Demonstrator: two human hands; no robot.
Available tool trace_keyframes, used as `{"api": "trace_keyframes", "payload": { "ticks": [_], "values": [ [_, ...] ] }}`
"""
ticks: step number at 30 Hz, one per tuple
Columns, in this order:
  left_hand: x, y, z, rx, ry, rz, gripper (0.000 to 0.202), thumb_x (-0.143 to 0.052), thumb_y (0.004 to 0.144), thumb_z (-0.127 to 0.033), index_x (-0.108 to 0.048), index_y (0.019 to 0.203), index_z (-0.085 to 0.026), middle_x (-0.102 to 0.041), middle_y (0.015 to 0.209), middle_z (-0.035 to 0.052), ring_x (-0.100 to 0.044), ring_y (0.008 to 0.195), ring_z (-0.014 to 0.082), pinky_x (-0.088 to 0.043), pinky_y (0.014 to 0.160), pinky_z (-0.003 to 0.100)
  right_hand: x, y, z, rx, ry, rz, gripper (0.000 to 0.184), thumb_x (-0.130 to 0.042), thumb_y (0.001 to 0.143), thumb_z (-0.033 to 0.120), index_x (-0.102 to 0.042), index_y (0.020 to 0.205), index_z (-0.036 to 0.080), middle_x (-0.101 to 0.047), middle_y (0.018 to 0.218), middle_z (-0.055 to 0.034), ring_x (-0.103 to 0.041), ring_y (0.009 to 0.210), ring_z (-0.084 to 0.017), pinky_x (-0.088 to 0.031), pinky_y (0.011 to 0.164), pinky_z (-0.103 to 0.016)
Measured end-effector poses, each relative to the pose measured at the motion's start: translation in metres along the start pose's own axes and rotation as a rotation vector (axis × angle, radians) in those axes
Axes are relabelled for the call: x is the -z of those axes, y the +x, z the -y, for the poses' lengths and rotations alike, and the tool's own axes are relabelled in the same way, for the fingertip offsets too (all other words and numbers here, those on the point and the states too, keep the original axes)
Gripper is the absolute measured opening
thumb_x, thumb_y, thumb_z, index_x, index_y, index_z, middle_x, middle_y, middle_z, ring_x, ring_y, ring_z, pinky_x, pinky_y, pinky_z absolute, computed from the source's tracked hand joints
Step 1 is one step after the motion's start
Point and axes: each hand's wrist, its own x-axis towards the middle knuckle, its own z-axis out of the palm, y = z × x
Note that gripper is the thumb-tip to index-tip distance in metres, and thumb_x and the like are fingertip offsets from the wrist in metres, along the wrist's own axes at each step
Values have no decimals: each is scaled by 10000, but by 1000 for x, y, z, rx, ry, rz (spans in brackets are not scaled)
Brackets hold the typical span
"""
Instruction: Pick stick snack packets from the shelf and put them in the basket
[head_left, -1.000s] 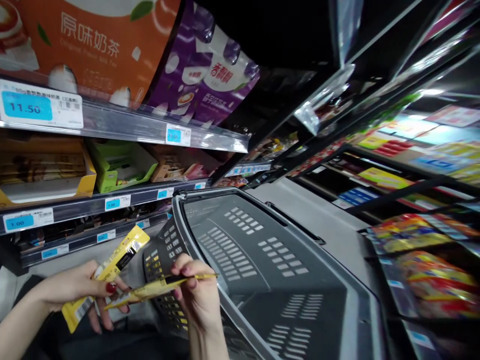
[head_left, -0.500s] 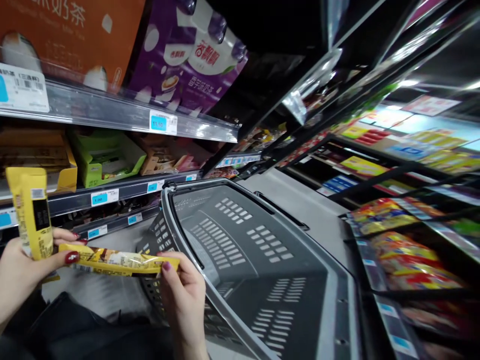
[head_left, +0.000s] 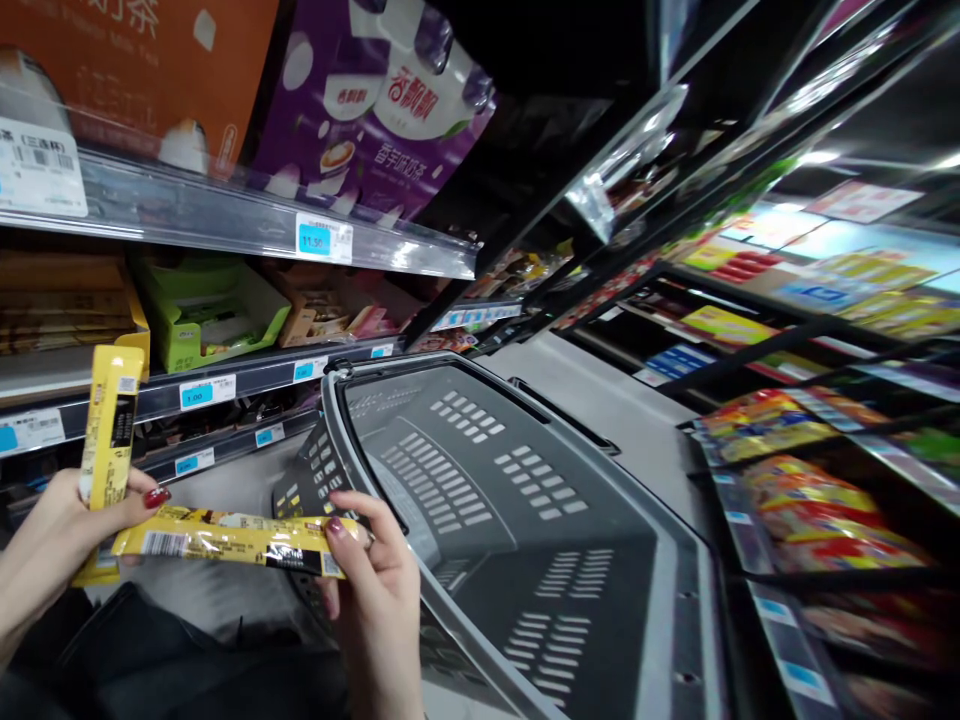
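Note:
My left hand [head_left: 64, 535] is closed around a yellow stick packet [head_left: 114, 415] that stands nearly upright. Between the thumb and fingers of my right hand [head_left: 375, 575] is the end of a second yellow stick packet [head_left: 217, 538], lying almost level. Its other end reaches my left hand, close under the left thumb. A barcode and a black printed panel show on this level packet. Just to the right of my hands is a grey shopping basket [head_left: 600, 520] with slotted walls.
On the left shelf are purple milk tea packages [head_left: 375, 120] and an orange package [head_left: 150, 80]. Below them sit a green open box [head_left: 210, 315] and a yellow-edged box of sticks [head_left: 67, 310]. Colourful bagged goods [head_left: 832, 500] fill shelves on the right.
The level packet has turned so that its barcode side faces me. The upright packet has shifted right and stands straighter, while my left hand has moved slightly right.

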Motion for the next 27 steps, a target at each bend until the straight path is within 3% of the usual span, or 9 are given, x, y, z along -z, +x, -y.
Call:
{"api": "trace_keyframes", "payload": {
  "ticks": [3, 6, 9, 11, 16, 20, 24, 27],
  "values": [
    [-6, 3, 7, 98, -27, 73, 213, -758, 564, -265, -620, 683, -156, -597, 487, -10, -459, 332, 74, -381, 312, 156, 4, 2, 2, -30, 170, 100, 270, -658, 721, 443, -588, 754, 184, -550, 482, 38, -472, 322, -56, -376, 320, -125],
    [-13, 10, 19, 290, -223, 148, 210, -737, 578, -220, -580, 698, -148, -483, 388, -53, -388, 292, 37, -279, 271, 99, 6, 2, 5, -18, 228, 88, 347, -713, 653, 477, -619, 830, 194, -660, 652, -23, -639, 560, -120, -508, 487, -165],
    [-18, 16, 29, 436, -397, 260, 155, -700, 603, -145, -589, 710, -126, -424, 369, -66, -350, 296, 18, -230, 264, 71, 6, 1, 8, 10, 207, 48, 289, -723, 674, 413, -627, 831, 191, -692, 730, -44, -668, 638, -138, -520, 509, -173],
    [-19, 18, 32, 465, -431, 275, 138, -674, 629, -119, -612, 752, -111, -421, 375, -65, -346, 297, 14, -233, 262, 66, 6, 0, 8, 32, 195, 37, 233, -690, 721, 391, -628, 824, 191, -698, 731, -43, -670, 632, -140, -515, 495, -176],
    [-19, 16, 26, 432, -403, 269, 154, -688, 649, -129, -630, 790, -106, -461, 419, -53, -414, 329, 15, -266, 279, 57, 3, -6, 10, 72, 206, 70, 215, -675, 739, 388, -623, 841, 206, -693, 718, -23, -643, 588, -117, -489, 502, -179],
    [-22, 11, 21, 371, -304, 239, 227, -715, 653, -180, -629, 856, -129, -549, 526, -33, -473, 378, 24, -367, 337, 81, 3, -8, 12, 155, 188, 52, 253, -682, 710, 424, -604, 824, 212, -646, 675, -12, -586, 563, -126, -473, 566, -242],
    [-25, 8, 22, 278, -202, 373, 253, -725, 656, -273, -617, 848, -147, -613, 609, -2, -562, 454, 96, -474, 437, 190, 7, -7, 15, 299, 168, 63, 179, -647, 714, 381, -573, 710, 218, -554, 695, -5, -516, 687, -147, -443, 641, -275],
    [-24, 8, 23, 196, -145, 399, 219, -729, 649, -276, -610, 769, -136, -644, 684, 27, -584, 505, 124, -483, 458, 224, 10, -8, 17, 361, 160, 110, 166, -583, 745, 366, -537, 676, 222, -472, 645, -1, -446, 691, -159, -423, 641, -288]
  ]
}}
